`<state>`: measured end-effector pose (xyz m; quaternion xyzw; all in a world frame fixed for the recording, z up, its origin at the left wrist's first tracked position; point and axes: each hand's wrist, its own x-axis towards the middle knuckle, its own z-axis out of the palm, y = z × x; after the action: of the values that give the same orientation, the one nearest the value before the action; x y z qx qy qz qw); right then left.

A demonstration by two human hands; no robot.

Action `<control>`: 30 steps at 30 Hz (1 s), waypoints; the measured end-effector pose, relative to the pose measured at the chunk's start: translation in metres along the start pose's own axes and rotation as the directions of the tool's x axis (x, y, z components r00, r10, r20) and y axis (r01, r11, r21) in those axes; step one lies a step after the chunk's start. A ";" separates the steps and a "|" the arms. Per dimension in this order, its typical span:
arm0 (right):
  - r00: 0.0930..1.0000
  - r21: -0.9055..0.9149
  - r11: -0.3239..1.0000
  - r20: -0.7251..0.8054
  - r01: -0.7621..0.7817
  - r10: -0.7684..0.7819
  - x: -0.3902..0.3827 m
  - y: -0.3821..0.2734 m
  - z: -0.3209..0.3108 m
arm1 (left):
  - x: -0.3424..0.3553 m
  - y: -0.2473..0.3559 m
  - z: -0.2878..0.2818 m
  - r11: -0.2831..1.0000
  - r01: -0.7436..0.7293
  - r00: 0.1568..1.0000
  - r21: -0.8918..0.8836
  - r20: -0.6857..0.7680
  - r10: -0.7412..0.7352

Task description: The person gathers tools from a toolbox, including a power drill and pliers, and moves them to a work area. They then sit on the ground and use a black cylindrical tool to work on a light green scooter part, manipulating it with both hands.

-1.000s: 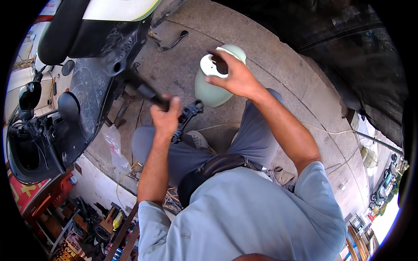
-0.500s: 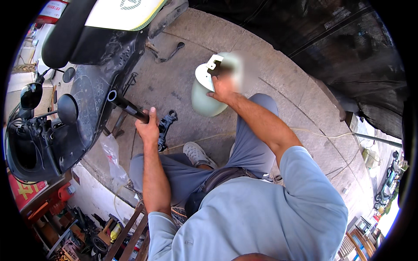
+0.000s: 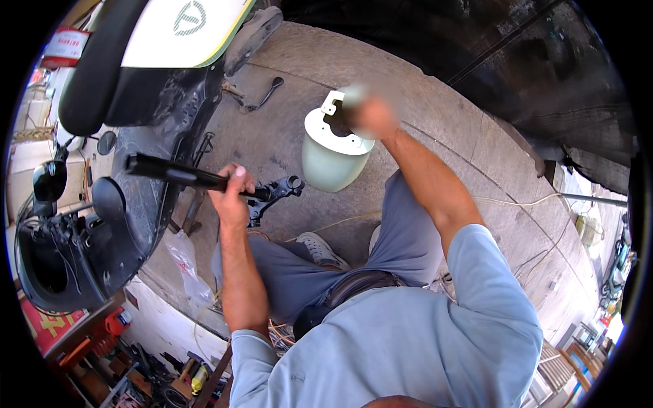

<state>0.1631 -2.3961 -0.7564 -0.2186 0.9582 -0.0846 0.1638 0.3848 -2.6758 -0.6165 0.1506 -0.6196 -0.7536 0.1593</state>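
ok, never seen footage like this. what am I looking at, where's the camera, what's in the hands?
There is no robot here. A person wears a wide fisheye camera on the head that looks down at their own body and arms, so straight edges curve near the rim. The left hand grips a long black metal bar with a bracket at one end, held above the bare concrete floor. The right hand is blurred by motion and reaches to the top of a pale green plastic cover with a white rim; whether it grips that cover cannot be told. To the left stands a stripped black scooter with round mirrors. A bent metal lever lies on the floor farther away.
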 end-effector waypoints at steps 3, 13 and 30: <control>0.997 -0.048 0.998 -0.077 -0.029 0.025 0.022 0.029 -0.006 | 0.030 0.037 0.042 0.996 -0.027 0.990 -0.087 0.136 0.039; 0.740 0.343 0.891 -0.506 -0.298 0.442 -0.037 0.118 -0.033 | 0.148 0.003 0.205 0.977 0.036 0.895 -0.209 0.441 0.062; 0.764 0.470 0.806 -0.346 -0.361 0.544 -0.041 0.162 -0.024 | 0.189 -0.158 0.213 0.908 0.060 0.994 -0.415 -0.055 -0.091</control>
<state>0.1264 -2.2315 -0.7608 0.0866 0.9580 -0.2731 -0.0162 0.1154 -2.5389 -0.7371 0.1646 -0.4341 -0.8670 0.1808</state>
